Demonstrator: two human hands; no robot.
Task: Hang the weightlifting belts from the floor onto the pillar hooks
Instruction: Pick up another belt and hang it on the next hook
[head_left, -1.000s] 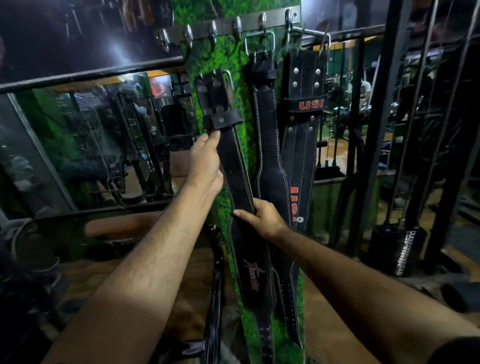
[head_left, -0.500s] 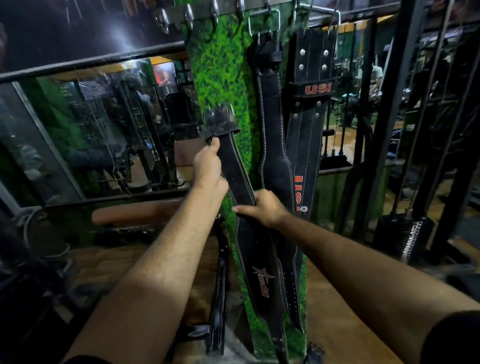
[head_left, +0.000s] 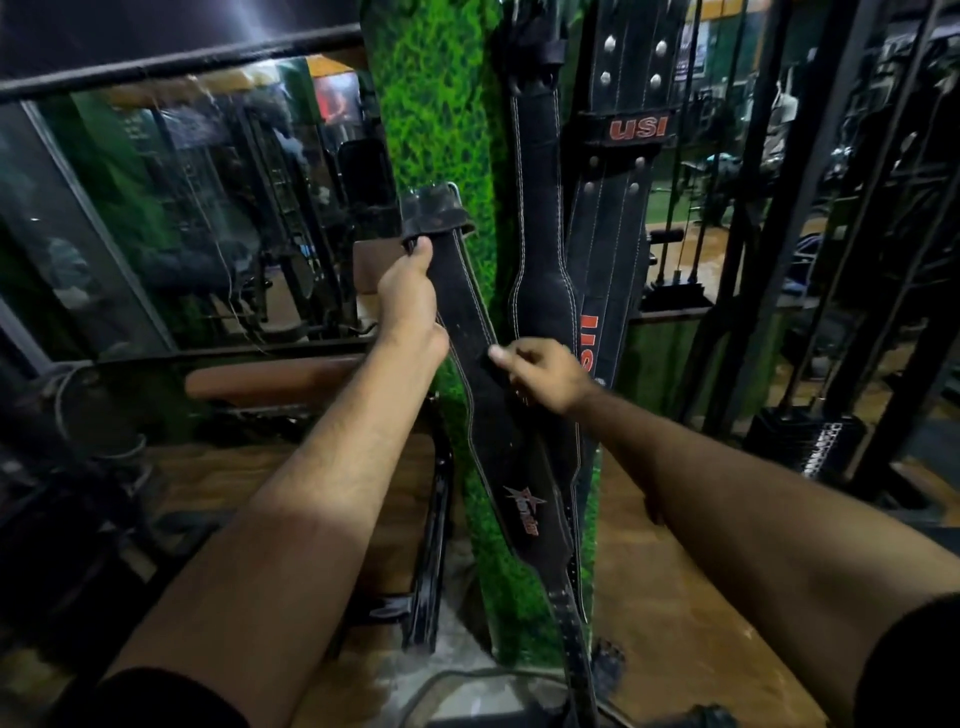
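A black leather belt with a red star logo (head_left: 488, 415) hangs slanted in front of the green grass-covered pillar (head_left: 436, 119). My left hand (head_left: 408, 299) grips it just under the buckle end. My right hand (head_left: 545, 374) pinches its middle between thumb and fingers. Its tail reaches down toward the floor. Two more black belts hang on the pillar: a plain stitched one (head_left: 537, 218) and one marked USI (head_left: 621, 171). The hooks are out of view above the frame.
A mirror wall (head_left: 208, 208) with a black rail runs on the left. A brown padded bench (head_left: 270, 376) stands below it. Black machine uprights (head_left: 769, 208) and a weight stack (head_left: 810, 441) stand at the right. Cables lie on the brown floor near the pillar base.
The buckle end of the star belt has come down well below the hook rail, with both hands still on it. The view has tilted down, so the hooks have left the frame.
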